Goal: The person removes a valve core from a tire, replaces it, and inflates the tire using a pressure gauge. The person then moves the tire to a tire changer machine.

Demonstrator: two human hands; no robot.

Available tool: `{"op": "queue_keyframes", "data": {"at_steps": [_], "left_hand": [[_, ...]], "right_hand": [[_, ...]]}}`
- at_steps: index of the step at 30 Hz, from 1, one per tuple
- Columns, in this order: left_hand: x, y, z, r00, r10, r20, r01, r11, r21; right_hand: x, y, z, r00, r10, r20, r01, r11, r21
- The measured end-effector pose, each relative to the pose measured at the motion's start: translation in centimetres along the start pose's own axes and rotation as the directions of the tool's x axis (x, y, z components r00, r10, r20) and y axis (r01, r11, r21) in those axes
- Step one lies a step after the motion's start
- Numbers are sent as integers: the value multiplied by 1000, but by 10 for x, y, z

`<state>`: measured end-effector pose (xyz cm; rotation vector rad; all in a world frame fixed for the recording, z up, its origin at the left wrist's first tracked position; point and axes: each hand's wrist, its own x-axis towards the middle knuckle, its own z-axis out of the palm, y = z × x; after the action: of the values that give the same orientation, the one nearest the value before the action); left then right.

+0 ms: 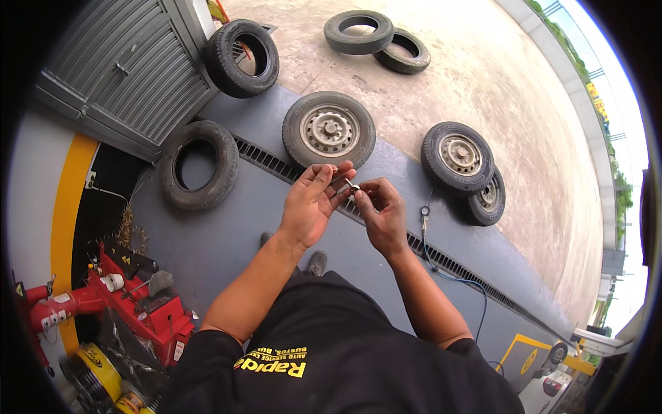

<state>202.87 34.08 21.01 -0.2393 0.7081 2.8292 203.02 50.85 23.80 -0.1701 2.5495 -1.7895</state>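
Both my hands are raised close together in front of my body, above the grey floor. My left hand point(310, 203) has its thumb and forefinger pinched around a tiny reddish piece, too small to name, while its other fingers are loosely curled. In my right hand point(380, 212), thumb and fingers grip a small shiny metal piece point(352, 186) with a thin tip pointing at the left fingers. Its exact kind cannot be made out. Just beyond the hands, a tyre mounted on a steel wheel point(329, 130) lies flat on the floor.
Bare tyres point(200, 165) lie left and at the back point(358, 32). On the right, a wheel point(458, 157) rests on another point(491, 196). A pressure gauge point(425, 211) with a blue hose point(460, 278) lies near the drain grate point(496, 295). A red machine point(148, 303) stands lower left.
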Motion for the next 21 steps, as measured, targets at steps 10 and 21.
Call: {"op": "queue_keyframes", "data": {"at_steps": [10, 21], "left_hand": [[139, -68, 88, 931, -289, 222, 197, 912, 358], [269, -156, 177, 787, -576, 222, 414, 759, 502]], "right_hand": [[40, 26, -176, 957, 251, -145, -124, 807, 577], [87, 57, -306, 851, 326, -411, -18, 801, 598]]}}
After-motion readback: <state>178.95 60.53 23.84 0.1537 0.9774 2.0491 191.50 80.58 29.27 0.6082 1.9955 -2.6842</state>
